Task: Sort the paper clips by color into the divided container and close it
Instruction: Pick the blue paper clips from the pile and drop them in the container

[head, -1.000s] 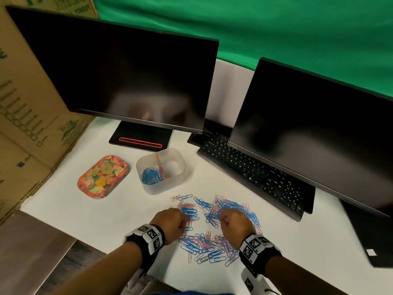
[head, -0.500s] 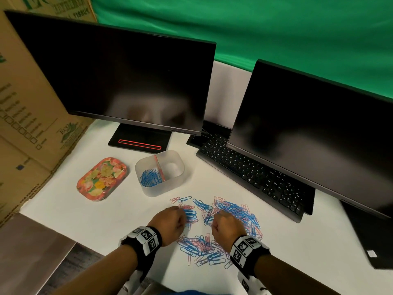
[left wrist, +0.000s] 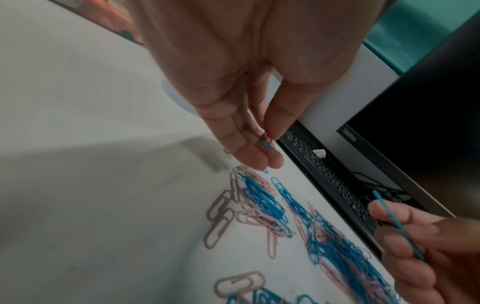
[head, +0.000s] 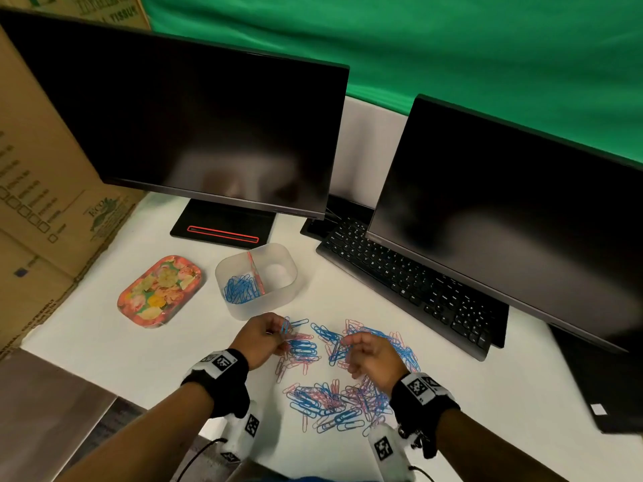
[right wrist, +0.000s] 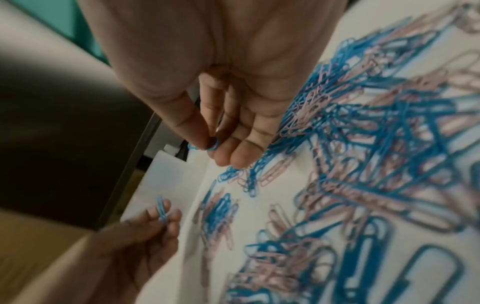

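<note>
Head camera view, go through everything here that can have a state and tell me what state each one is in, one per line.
Divided container: open, blue clips in left compartment, right one looks empty.
Floral lid: off, lying left of the container.
Clip pile: blue and pink mixed, loose on the table.
Left hand: pinching a blue clip.
Right hand: pinching a blue clip.
Left monitor: dark.
Right monitor: dark.

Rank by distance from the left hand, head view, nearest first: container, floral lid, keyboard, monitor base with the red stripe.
From the left hand:
1. Container, just ahead of the fingers, open, blue clips in its left compartment.
2. Floral lid, farther off to the left, flat on the table.
3. Monitor base, behind the container.
4. Keyboard, off to the right, partly under the right monitor.
</note>
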Tool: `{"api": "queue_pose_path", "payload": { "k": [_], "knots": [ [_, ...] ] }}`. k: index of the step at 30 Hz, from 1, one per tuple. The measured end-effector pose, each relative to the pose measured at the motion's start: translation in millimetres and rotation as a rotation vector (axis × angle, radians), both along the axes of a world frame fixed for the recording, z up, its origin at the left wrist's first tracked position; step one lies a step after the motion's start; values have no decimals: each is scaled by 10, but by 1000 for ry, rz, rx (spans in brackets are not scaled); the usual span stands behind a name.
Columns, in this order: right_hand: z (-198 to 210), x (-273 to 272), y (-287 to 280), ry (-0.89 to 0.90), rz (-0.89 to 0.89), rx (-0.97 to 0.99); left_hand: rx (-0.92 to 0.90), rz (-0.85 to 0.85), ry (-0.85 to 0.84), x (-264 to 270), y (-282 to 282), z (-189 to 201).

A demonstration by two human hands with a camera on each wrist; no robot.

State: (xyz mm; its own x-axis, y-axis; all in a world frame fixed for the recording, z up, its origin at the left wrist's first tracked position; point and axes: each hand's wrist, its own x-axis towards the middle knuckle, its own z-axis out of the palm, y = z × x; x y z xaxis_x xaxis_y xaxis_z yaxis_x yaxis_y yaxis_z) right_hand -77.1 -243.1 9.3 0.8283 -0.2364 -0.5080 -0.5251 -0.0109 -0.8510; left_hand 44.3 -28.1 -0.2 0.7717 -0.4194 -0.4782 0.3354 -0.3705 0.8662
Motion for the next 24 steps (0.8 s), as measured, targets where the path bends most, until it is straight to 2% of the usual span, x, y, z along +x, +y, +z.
{"api": "queue_pose_path", "payload": {
  "k": [2,5,9,11,12,14,17,19,21,24],
  "knots": [
    [50,54,21,7,-110,192,-57,44,63,-2,-24,34],
    [133,113,40,14,-182,365,-82,67,114,-14,-49,77],
    [201,176,47,6,-169,447,-140,93,181,-29,-121,161],
    [211,220,38,18,-181,430,-91,115,169,1,-159,141],
    [208,245,28,32,-185,397,-28,104,121,27,-179,116],
    [131,316,-4,85,-155,218,181,1,-80,79,-230,44],
    [30,425,-18,136,52,-288,451,-208,-371,120,-331,-14],
    [22,485,13,153,131,-511,606,-353,-504,145,-394,-60],
    [19,548,51,163,188,-617,731,-461,-577,164,-436,-80],
    [11,640,125,150,319,-768,835,-529,-576,158,-470,-119]
  ]
}}
